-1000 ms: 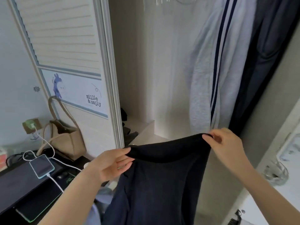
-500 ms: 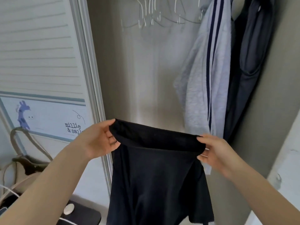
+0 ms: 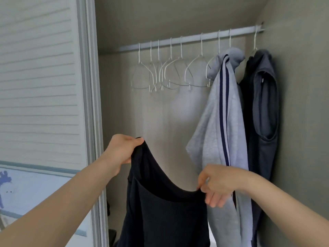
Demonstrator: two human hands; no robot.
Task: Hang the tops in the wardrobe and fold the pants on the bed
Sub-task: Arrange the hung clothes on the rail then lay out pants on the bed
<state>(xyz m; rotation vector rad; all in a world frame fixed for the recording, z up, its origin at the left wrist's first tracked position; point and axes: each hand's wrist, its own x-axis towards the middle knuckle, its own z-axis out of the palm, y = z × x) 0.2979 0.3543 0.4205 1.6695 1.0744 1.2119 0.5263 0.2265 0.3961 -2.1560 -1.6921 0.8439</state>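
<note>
As the person faces the open wardrobe (image 3: 178,107), its louvred sliding door (image 3: 41,82) fills the left of the view and a white rail (image 3: 187,39) runs across the top of the recess. On the right of the rail hang 2 tops already in place: a grey hoodie with navy stripes (image 3: 213,131) and, just beside it against the side wall, a dark sleeveless top (image 3: 263,113). Several empty white wire hangers (image 3: 167,73) crowd the left and middle of the rail. In the foreground, a dark navy garment (image 3: 160,211) is held up by its top edge, which sags between the hands. The left hand (image 3: 122,150) clutches one corner, raised higher; the right hand (image 3: 215,184) pinches the other corner, lower. This looks like the hanging step. Judging from this, the next move calls for freeing 1 hand to take an empty hanger.
</note>
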